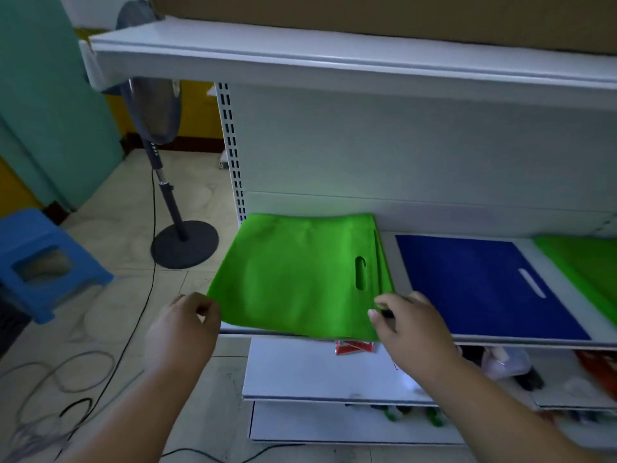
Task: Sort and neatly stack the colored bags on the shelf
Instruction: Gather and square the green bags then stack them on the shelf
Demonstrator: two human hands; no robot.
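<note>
- Head view: green bag (293, 279) lies flat at the white shelf's (567, 340) left end, beside a blue bag (484, 285).
- Left hand (187, 325) pinches its near-left corner.
- Right hand (414, 325) grips its near-right corner.

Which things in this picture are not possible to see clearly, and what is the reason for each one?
All in the head view:
- Second green bag: cut off by the right edge.
- How many bags lie in the green stack: only the top one shows.
- Left hand at the stack's corner: grip unclear, fingers blurred.
- Right hand: fingertips partly hidden behind the stack's edge.
- Items on the lower shelf: blurred, hidden by arms.
</note>
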